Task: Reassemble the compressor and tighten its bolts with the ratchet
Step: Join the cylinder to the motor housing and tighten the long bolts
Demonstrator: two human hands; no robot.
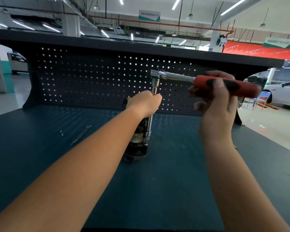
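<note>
Squarely over the compressor, both hands work the ratchet.
At far left, two small fasteners and thin long bolts lie on the blue mat, well apart from the dark compressor standing on end at mid-bench. Above it the left hand curls its fingers tight round the upright extension bar, whose lower end meets the compressor's top edge. The ratchet caps the bar and runs rightward, where the right hand wraps its red-and-black handle before the pegboard.
</note>
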